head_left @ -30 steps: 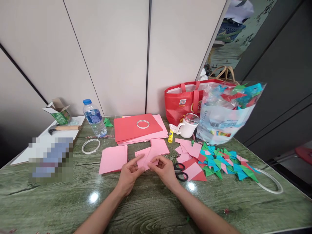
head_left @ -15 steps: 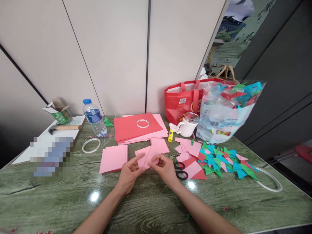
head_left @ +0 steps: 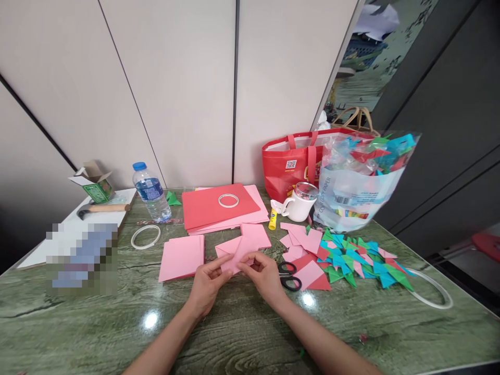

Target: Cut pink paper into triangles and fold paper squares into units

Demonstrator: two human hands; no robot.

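Note:
Both my hands meet over a green marble table (head_left: 234, 333), pinching one small pink paper piece (head_left: 233, 255) that is partly folded. My left hand (head_left: 208, 285) grips its lower left edge with thumb and fingers closed. My right hand (head_left: 264, 273) pinches its right side. A stack of pink paper squares (head_left: 182, 256) lies just left of my hands, and another pink square (head_left: 255, 234) lies behind the held piece. Black-handled scissors (head_left: 289, 276) rest beside my right hand.
Behind lie red and pink sheets (head_left: 219, 207) with a tape ring (head_left: 228, 200) on top, a water bottle (head_left: 150, 191), white mug (head_left: 300, 203), glue stick (head_left: 272, 220), red bag (head_left: 292, 164) and a plastic bag of folded pieces (head_left: 359, 182). Coloured folded triangles (head_left: 351, 258) spread to the right.
The fingers of both hands have shifted slightly on the pink piece, drawing it a little closer together. The view has dipped slightly.

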